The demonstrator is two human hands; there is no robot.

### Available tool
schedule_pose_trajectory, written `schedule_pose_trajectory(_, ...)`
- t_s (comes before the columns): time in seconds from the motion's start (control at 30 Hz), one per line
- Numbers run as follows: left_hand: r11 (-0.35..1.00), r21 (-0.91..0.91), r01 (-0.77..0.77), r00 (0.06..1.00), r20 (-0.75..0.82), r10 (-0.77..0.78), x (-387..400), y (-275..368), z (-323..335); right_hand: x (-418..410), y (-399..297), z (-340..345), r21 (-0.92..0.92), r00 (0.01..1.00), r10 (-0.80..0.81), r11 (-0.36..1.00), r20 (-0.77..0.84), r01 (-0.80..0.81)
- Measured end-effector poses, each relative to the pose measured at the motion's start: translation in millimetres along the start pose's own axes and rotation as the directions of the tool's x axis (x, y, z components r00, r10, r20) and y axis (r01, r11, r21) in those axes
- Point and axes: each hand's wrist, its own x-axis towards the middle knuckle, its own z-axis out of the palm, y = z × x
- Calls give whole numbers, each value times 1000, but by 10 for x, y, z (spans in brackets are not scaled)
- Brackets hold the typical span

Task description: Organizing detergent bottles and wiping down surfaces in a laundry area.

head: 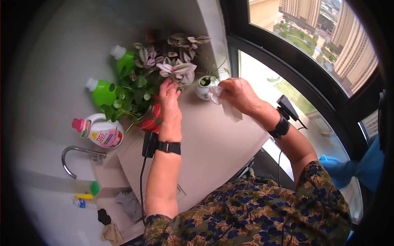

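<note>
My right hand [240,93] grips a thin white cloth or tissue [216,94], which hangs down and meets the side of a small white ceramic vase [203,89] with thin green stems in it. My left hand [170,100] is raised beside a dark red pot [150,118] with red emblems, its fingers just under the pink and purple leaves [178,68] of a trailing plant. Whether the fingers touch the pot or leaves cannot be told. Round green leaves [141,81] spread left of this hand. Each wrist wears a black strap with a small device and cable.
Two green bottles [103,93] with white caps and a white detergent jug [106,132] stand at the left. Below them are a curved metal faucet [72,147] and a sink with a grey cloth [130,204]. A black-framed window [289,55] borders the beige countertop [200,138] on the right.
</note>
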Motion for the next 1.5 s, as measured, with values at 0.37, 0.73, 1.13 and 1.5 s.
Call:
schedule_pose_trajectory(0.37,979,46,200,974,95,-204,82,104,5,-211,60,134,97,993,-32,995,115,21)
schedule_pose_trajectory(0.73,991,68,117,983,132,-125,-71,-20,-39,-400,453,274,68,926,212,967,311,-244)
schedule_pose_trajectory(1.13,773,-511,376,854,-133,-503,-181,-520,-274,-95,942,384,64,862,458,875,216,-481)
schedule_pose_trajectory(1.5,929,-189,319,933,234,-273,-15,-929,9,185,1187,800,176,855,468,843,223,-508)
